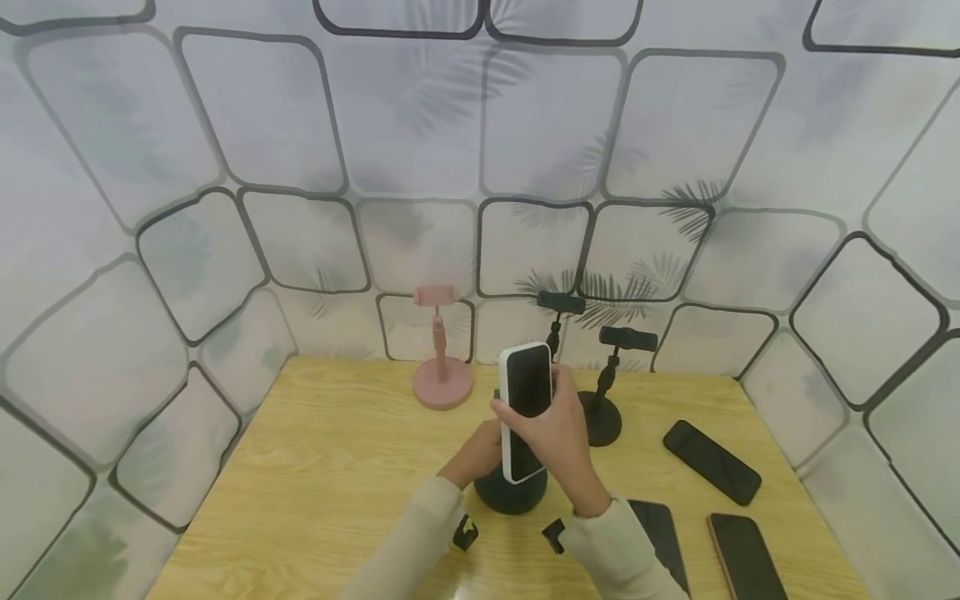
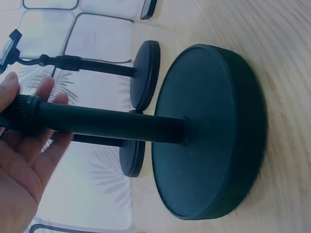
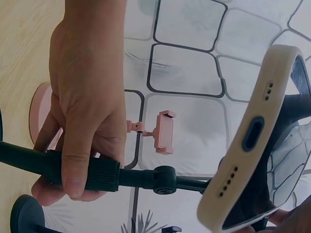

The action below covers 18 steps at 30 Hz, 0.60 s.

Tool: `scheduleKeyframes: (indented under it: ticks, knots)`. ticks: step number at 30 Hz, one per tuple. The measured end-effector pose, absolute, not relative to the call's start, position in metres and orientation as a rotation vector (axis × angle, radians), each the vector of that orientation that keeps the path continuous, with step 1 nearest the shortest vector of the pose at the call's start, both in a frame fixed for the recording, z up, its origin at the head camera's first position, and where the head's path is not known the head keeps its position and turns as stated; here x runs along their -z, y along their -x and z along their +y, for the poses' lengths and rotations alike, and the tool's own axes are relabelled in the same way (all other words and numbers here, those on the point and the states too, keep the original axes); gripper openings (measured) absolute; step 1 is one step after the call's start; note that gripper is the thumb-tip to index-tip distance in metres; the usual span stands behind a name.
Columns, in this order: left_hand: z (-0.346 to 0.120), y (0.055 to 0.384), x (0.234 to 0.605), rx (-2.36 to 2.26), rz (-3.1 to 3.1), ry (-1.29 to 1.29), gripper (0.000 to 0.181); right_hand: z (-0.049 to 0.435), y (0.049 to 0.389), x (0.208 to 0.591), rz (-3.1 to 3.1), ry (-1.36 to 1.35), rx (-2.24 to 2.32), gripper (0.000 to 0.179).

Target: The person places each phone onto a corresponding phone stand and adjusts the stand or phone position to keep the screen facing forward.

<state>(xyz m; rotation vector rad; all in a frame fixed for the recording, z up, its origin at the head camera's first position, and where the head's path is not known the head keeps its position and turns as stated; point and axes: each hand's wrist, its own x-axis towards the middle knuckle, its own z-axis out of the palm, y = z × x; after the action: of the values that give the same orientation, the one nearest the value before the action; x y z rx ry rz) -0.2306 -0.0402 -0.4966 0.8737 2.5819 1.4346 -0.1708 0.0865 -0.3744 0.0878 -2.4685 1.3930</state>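
Note:
A dark green phone stand (image 1: 510, 493) stands upright on its round base in front of me. My left hand (image 1: 482, 452) grips its pole at the ribbed collar (image 3: 103, 175), thumb on one side and fingers round the other. A phone in a white case (image 1: 527, 375) is held by my right hand (image 1: 561, 423), thumb along one edge and fingers on the other. The right wrist view has the phone's port edge (image 3: 252, 133) facing the camera, at the top end of the stand's pole. The phone hides the stand's clamp.
A pink phone stand (image 1: 442, 383) stands at the back, left of the phone. Two dark stands (image 1: 628, 338) (image 1: 561, 303) are behind and to the right. Several phones lie at the right, including a black phone (image 1: 712, 462) and a pink-edged phone (image 1: 747, 557). Patterned walls border the wooden table (image 1: 315, 467).

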Motion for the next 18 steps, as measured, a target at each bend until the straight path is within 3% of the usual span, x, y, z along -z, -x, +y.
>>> scheduleKeyframes:
  ticks: [4, 8, 13, 18]
  knots:
    - [-0.042, 0.226, 0.487, -1.438, 2.605, -0.855, 0.027, 0.085, 0.171, 0.374, -2.465, -0.072, -1.381, 0.075]
    - [-0.048, 0.217, 0.461, -1.627, 2.606, -0.869, 0.044, 0.085, 0.172, 0.375, -2.464, -0.056, -1.382, 0.074]
    - [-0.055, 0.21, 0.435, -1.744, 2.796, -1.097, 0.057, 0.085, 0.173, 0.375, -2.467, -0.033, -1.376, 0.073]
    - [-0.061, 0.201, 0.418, -1.59, 3.056, -1.298, 0.045, 0.085, 0.173, 0.375, -2.463, -0.022, -1.378, 0.073]
